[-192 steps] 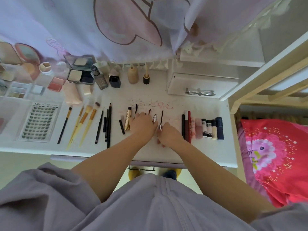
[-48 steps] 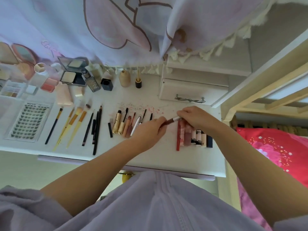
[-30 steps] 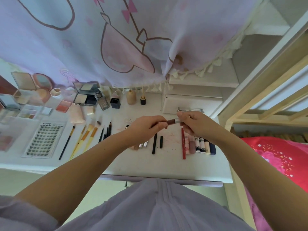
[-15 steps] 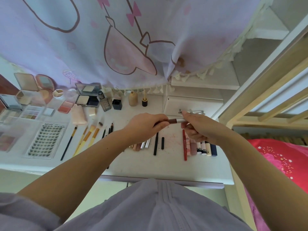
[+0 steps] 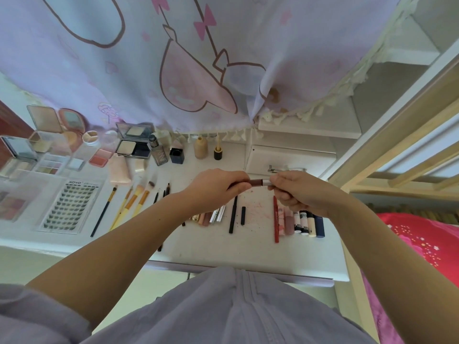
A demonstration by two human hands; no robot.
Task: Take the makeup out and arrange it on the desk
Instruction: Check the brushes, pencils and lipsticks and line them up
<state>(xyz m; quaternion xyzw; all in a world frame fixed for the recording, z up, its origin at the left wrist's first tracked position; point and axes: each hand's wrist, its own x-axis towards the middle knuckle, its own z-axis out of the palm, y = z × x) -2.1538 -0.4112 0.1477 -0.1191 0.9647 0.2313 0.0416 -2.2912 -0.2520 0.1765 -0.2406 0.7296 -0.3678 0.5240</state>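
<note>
Both my hands hold one slim brown makeup pencil with a silver end [image 5: 259, 182] level above the white desk [image 5: 248, 252]. My left hand [image 5: 218, 188] grips its left part, and my right hand [image 5: 295, 192] pinches the silver right end. Below them the desk carries rows of makeup: a red pencil [image 5: 275, 219] and small tubes [image 5: 301, 223] on the right, a black pencil [image 5: 233, 213] and gold and pink tubes [image 5: 208, 217] in the middle, yellow-handled brushes [image 5: 131, 204] and a false-lash card [image 5: 68, 207] on the left.
Open palettes and compacts [image 5: 57, 145] and small bottles [image 5: 200, 147] line the back of the desk under a hanging printed curtain [image 5: 173, 70]. A white drawer box [image 5: 288, 157] stands at the back right. A wooden bed frame [image 5: 397, 135] and red bedding [image 5: 422, 242] lie to the right.
Over the last second both hands have kept the pencil raised above the desk, shifting only slightly. Earlier they worked low among the rows, and the right hand picked the pencil from the right group.
</note>
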